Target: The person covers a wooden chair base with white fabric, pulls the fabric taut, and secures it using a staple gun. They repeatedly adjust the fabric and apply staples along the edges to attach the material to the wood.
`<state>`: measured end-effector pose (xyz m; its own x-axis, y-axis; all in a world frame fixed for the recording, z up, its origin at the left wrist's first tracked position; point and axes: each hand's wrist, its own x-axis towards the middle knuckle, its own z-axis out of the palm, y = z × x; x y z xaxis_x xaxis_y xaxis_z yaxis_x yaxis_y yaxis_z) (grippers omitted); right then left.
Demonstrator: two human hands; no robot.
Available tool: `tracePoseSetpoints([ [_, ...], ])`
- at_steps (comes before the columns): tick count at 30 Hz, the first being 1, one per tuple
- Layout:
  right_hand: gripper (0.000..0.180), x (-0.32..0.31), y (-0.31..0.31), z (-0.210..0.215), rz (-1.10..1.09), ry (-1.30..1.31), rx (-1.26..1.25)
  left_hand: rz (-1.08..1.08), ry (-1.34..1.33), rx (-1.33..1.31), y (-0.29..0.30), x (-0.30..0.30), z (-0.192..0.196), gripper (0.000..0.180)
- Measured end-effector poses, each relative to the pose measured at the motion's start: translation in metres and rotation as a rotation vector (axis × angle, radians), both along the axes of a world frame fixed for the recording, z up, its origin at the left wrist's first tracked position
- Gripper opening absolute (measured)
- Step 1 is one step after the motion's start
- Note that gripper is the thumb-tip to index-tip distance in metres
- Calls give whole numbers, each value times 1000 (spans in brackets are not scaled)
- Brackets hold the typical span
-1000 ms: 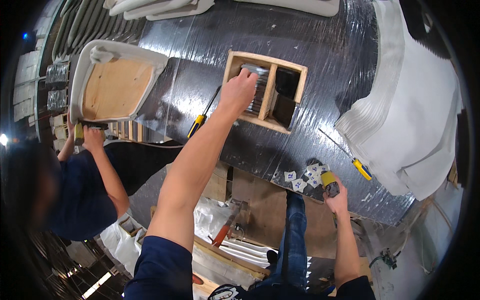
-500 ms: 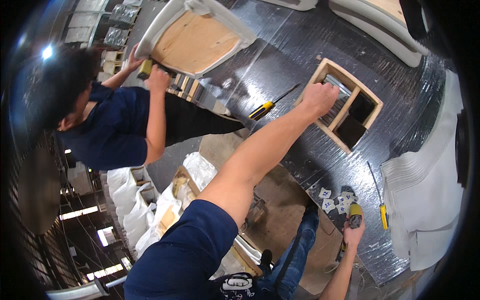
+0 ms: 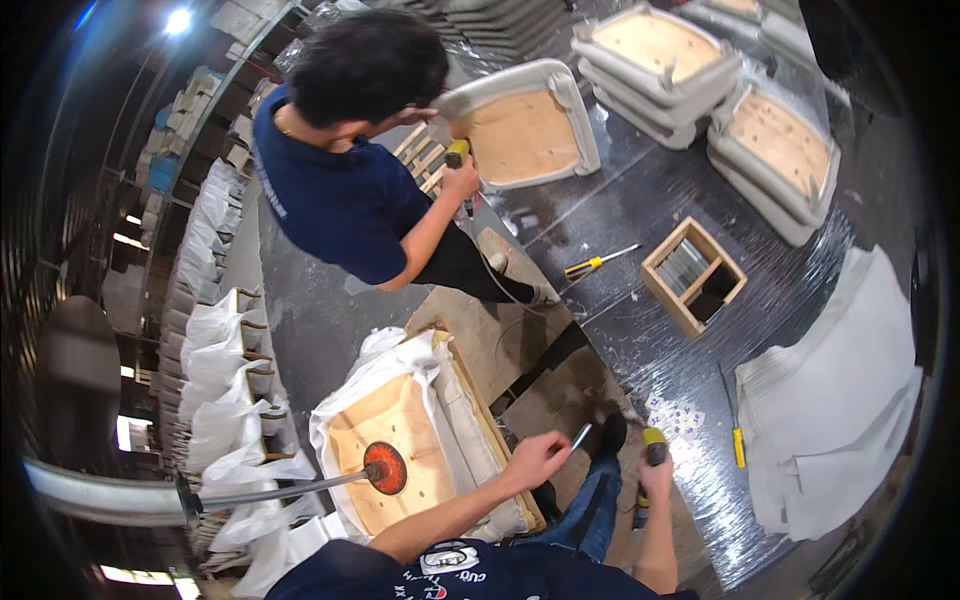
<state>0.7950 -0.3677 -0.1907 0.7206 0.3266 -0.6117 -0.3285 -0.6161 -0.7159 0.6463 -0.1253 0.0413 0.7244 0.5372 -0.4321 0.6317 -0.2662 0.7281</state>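
A foil-wrapped worktable (image 3: 640,330) fills the right of the view, with a stack of pale fabric sheets (image 3: 835,400) on its right end. Lower left, just beside the table, an upturned seat cushion (image 3: 395,450) shows its bare wood underside inside loose white cover fabric, pressed by a red disc on a metal arm (image 3: 385,468). The left hand (image 3: 535,460) hangs just beyond the cushion's right edge, fingers curled and pinching a short strip of metal staples (image 3: 580,437) that juts from the fingertips. The right hand (image 3: 655,480) is wrapped tight around a yellow-handled staple gun (image 3: 650,465), near the table's edge.
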Motion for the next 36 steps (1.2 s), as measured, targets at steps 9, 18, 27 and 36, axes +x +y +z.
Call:
tracePoseSetpoints([
  [9, 79, -85, 75, 278, 580, -488, 656, 398, -332, -141, -32, -166, 1, 21],
  [18, 86, -153, 71, 428, 563, 252, 920, 385, -706, -125, -9, -214, 102, 16],
  [27, 95, -149, 89, 466, 582, 487, 1775, 68, -975, -77, -21, -217, 253, 16],
  [36, 103, -160, 87, 467, 604, 590, 1853, -41, -996, -90, -23, -218, 281, 15],
])
